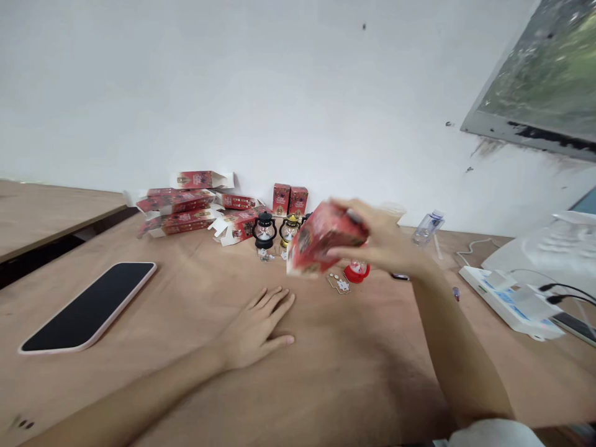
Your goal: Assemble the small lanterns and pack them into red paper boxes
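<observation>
Red box (321, 241): up off the table (186, 285), ahead and to the right of my left hand (255, 330); it is blurred, but its long axis seems to slope from upper right down to a pale end at lower left.
Right hand (379, 233): thumb and fingers clasping the box from its right side, so this is the nearer hand.
Left hand: palm down on the table, fingers a little spread, holding nothing; the fingertips point toward the box's pale end, apart from it.
Black lantern (265, 232) and gold lantern (287, 233): standing beyond, left of the box.
Red lantern (357, 273): near the box's lower right, partly hidden.
Upright boxes (280, 200): two, by the wall (279, 87).
</observation>
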Demonstrator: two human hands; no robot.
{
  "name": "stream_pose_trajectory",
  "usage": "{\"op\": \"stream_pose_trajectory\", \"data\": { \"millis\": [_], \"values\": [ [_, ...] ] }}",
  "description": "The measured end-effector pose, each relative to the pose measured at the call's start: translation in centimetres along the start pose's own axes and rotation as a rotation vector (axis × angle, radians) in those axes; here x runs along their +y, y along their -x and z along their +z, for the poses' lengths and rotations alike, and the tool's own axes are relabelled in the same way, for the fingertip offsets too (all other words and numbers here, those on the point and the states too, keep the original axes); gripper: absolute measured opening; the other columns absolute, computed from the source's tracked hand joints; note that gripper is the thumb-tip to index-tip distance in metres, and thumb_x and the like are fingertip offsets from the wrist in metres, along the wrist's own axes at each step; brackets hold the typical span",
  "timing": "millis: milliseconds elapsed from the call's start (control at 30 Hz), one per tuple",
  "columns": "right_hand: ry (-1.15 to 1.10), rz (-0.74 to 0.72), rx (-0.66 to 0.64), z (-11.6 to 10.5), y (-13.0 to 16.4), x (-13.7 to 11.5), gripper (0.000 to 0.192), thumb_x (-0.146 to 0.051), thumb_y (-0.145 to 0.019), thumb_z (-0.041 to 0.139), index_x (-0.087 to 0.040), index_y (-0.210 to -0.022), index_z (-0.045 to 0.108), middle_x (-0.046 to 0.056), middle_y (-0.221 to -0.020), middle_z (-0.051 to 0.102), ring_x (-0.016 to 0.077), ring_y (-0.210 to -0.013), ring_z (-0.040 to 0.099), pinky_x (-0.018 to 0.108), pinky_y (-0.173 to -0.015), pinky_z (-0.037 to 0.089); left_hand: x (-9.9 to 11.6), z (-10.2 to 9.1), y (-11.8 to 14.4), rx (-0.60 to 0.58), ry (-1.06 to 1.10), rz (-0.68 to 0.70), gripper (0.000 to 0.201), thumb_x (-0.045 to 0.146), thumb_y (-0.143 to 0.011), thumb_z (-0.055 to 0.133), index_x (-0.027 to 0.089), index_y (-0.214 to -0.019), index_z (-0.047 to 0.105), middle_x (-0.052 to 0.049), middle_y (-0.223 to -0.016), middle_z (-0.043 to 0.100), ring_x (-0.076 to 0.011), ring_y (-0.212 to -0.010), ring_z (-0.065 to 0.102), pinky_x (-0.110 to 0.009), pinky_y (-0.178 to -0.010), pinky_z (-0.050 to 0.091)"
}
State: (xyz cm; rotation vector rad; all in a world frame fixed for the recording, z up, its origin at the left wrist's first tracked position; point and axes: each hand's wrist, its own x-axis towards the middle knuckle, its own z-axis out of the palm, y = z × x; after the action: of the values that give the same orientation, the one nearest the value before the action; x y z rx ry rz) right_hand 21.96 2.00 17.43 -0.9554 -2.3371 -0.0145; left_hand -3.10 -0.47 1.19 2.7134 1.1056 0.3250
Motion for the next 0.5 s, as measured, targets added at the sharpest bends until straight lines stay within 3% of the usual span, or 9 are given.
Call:
{"op": "stream_pose_trajectory", "data": {
  "millis": [133, 233, 367, 500],
  "values": [
    [0.240, 0.000, 0.267, -3.4, -4.3, 5.0, 0.070, -0.042, -0.070, 0.071, -0.026, -0.131, 0.040, 0.008, -0.124, 0.051, 0.0319, -0.112, 0.049, 0.051, -0.092, 0.045, 0.8, 0.2, -0.2, -0.042, -0.120, 0.014, 0.064, 0.056, -0.092, 0.028, 0.018, -0.143, 0.031, -0.016, -0.149, 0.029, -0.0320, -0.139, 0.024, -0.055, -0.111, 0.021],
    [0.384, 0.154, 0.312, -3.2, -8.9, 9.7, 0.069, -0.035, -0.069, 0.072, -0.027, -0.130, 0.040, 0.010, -0.124, 0.051, 0.0335, -0.110, 0.050, 0.053, -0.091, 0.043, 0.8, 0.3, -0.1, -0.021, -0.131, 0.020, 0.062, 0.054, -0.093, 0.029, 0.018, -0.142, 0.031, -0.016, -0.149, 0.030, -0.0313, -0.138, 0.025, -0.055, -0.111, 0.021],
    [0.297, 0.634, 0.009, -0.4, -13.7, 14.7, 0.076, -0.016, -0.059, 0.081, -0.022, -0.125, 0.043, 0.010, -0.117, 0.058, 0.0329, -0.109, 0.053, 0.046, -0.094, 0.042, 1.0, 0.0, -0.1, -0.037, -0.129, 0.014, 0.060, 0.052, -0.093, 0.030, 0.018, -0.142, 0.032, -0.015, -0.149, 0.031, -0.0310, -0.139, 0.025, -0.054, -0.111, 0.021],
    [0.159, 0.834, -0.154, 3.3, -16.4, 17.7, 0.067, -0.009, -0.060, 0.082, -0.016, -0.118, 0.050, 0.008, -0.100, 0.064, 0.0218, -0.082, 0.064, 0.034, -0.073, 0.052, 1.1, -0.1, -0.1, -0.047, -0.111, 0.004, 0.061, 0.052, -0.092, 0.033, 0.017, -0.142, 0.032, -0.016, -0.149, 0.029, -0.0321, -0.139, 0.023, -0.055, -0.111, 0.021]
  ]
}}
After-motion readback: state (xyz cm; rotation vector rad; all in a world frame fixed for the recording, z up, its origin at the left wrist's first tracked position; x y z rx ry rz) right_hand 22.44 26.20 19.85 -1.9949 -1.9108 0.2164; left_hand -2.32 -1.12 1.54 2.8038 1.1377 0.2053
